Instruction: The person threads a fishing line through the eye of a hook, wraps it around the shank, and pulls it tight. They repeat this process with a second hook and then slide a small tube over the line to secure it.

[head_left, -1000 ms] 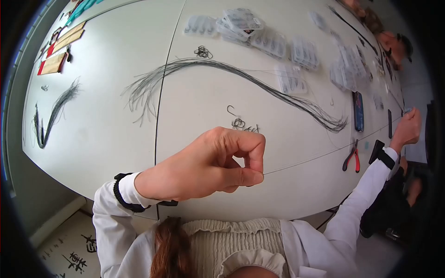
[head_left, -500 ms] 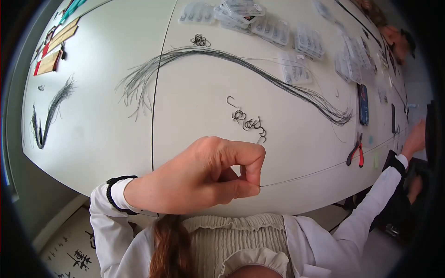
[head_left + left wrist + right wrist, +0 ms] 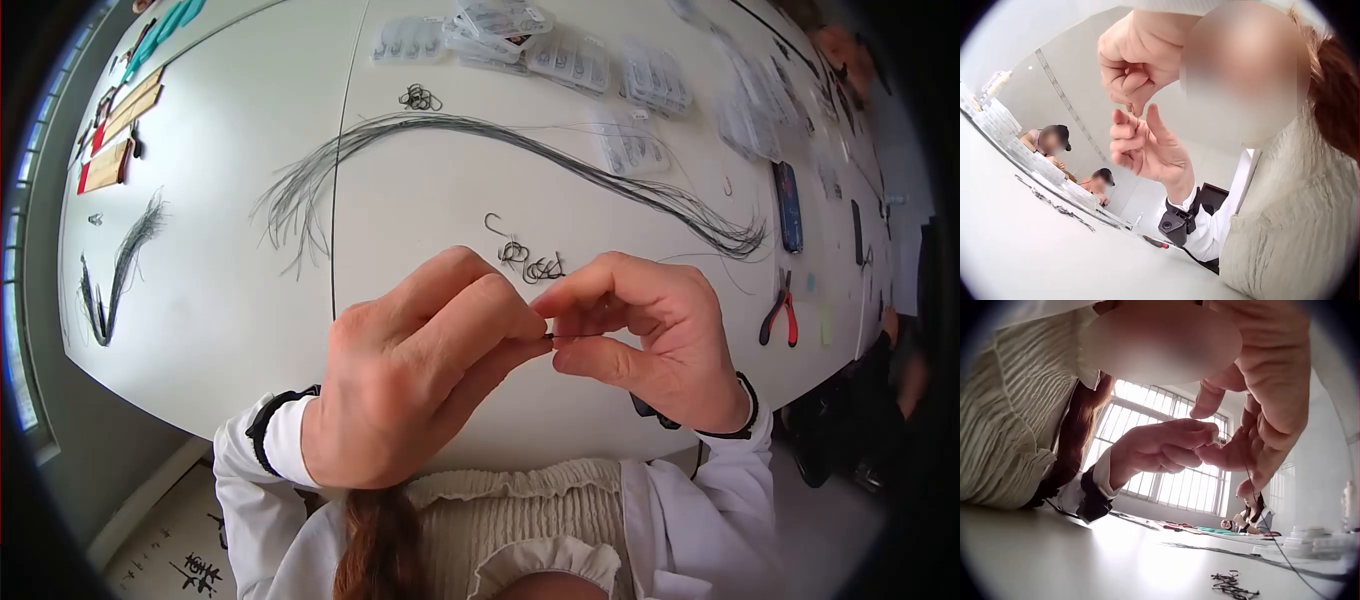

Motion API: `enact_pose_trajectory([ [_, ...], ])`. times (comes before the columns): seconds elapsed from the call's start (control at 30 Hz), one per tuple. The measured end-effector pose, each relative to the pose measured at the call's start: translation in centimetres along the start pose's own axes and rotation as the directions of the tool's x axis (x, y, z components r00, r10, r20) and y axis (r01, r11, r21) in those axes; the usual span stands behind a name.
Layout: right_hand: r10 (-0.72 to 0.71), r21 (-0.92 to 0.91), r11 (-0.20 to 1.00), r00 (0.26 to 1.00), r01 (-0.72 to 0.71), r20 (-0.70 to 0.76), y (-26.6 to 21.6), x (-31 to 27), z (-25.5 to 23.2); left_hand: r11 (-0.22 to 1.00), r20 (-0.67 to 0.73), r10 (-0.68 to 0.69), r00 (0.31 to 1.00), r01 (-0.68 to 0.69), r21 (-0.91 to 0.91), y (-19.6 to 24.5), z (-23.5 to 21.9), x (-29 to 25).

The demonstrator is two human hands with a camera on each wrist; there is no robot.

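In the head view my left hand (image 3: 410, 370) pinches a thin dark line (image 3: 590, 334), with a short, thicker dark bit showing at its fingertips. My right hand (image 3: 660, 340) is right beside them, thumb and index finger apart around the line, the index tip close to the left fingers. From the right wrist view, the line (image 3: 1279, 547) crosses the right hand's fingers and trails down toward the table. Whatever else lies inside the left fingers is hidden. Just beyond the hands lies a small pile of dark fish hooks (image 3: 540, 268), with a single hook (image 3: 493, 224) behind it.
A long bundle of dark line (image 3: 520, 140) arcs across the table, with more hooks (image 3: 420, 97) behind it. Clear plastic boxes (image 3: 570, 65) stand at the back. Red-handled pliers (image 3: 780, 310) and a dark blue case (image 3: 788, 207) lie right. A shorter bundle (image 3: 125, 265) lies left.
The right hand has come from the far right edge back to the left hand. The line that stretched between them now spans only a short gap. The left hand has turned and risen slightly.
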State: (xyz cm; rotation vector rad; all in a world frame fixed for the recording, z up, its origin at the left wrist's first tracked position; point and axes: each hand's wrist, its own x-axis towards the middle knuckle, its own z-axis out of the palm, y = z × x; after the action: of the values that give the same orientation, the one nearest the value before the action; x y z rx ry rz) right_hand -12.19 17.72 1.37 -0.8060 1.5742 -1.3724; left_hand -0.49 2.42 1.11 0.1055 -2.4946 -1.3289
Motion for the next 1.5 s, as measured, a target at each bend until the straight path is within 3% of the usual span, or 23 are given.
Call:
enact_pose_trajectory([
  [0.03, 0.004, -0.005, 1.0, 1.0, -0.004, 0.009, 0.0, 0.0, 0.1, 1.0, -0.004, 0.019, 1.0, -0.019, 0.024, 0.0, 0.0, 0.1],
  [0.1, -0.037, -0.032, 0.999, 0.994, 0.034, -0.103, 0.0, 0.0, 0.2, 0.998, -0.01, 0.034, 0.999, -0.034, 0.046, -0.1, 0.0, 0.1],
  [0.23, -0.057, 0.018, 0.998, 0.995, 0.059, -0.085, 0.3, -0.3, 0.0, 0.994, -0.01, 0.095, 0.995, -0.095, 0.049, -0.3, -0.3, 0.2],
  [0.3, 0.066, 0.062, 0.996, 0.991, -0.059, -0.116, 0.0, -0.4, -0.1, 0.992, 0.008, 0.116, 0.993, -0.117, 0.052, -0.3, -0.3, 0.3],
  [0.37, 0.068, 0.099, 0.994, 0.989, -0.055, -0.131, 0.2, -0.3, -0.1, 0.999, 0.017, 0.032, 0.999, -0.032, -0.012, -0.2, -0.2, 0.3],
  [0.6, 0.092, 0.169, 0.983, 0.985, -0.066, -0.148, 0.3, -0.2, 0.0, 0.997, 0.02, -0.027, 0.999, 0.029, -0.075, 0.1, 0.0, 0.3],
  [0.8, 0.098, 0.129, 0.988, 0.985, -0.08, -0.141, 0.4, -0.4, -0.1, 0.989, 0.031, -0.05, 0.998, 0.054, -0.141, 0.2, 0.1, 0.3],
  [0.9, 0.081, 0.107, 0.992, 0.98, -0.062, -0.184, 0.2, -0.4, 0.1, 0.96, 0.098, -0.121, 0.988, 0.142, -0.243, 0.1, -0.2, 0.5],
  [0.97, 0.096, 0.134, 0.989, 0.976, -0.071, -0.194, 0.3, -0.4, 0.1, 0.781, 0.278, -0.353, 0.893, 0.445, -0.438, 0.0, -0.7, 0.7],
  [1.0, 0.112, 0.161, 0.984, 0.973, -0.08, -0.202, 0.3, -0.3, 0.1, 0.781, 0.278, -0.354, 0.893, 0.446, -0.438, -0.2, -0.7, 0.8],
  [1.07, 0.106, 0.15, 0.986, 0.973, -0.075, -0.205, 0.4, -0.3, 0.0, 0.526, 0.399, -0.4, 0.825, 0.563, -0.638, -0.7, -0.6, 0.9],
  [1.17, 0.094, 0.131, 0.989, 0.971, -0.067, -0.217, 0.6, -0.3, -0.1, 0.455, 0.465, -0.415, 0.782, 0.621, -0.638, -0.9, -0.9, 1.4],
  [1.5, 0.075, 0.153, 0.988, 0.958, -0.033, -0.276, 0.6, 0.1, 0.0, 0.467, 0.455, -0.449, 0.769, 0.636, -0.615, -1.2, -0.8, 1.3],
])
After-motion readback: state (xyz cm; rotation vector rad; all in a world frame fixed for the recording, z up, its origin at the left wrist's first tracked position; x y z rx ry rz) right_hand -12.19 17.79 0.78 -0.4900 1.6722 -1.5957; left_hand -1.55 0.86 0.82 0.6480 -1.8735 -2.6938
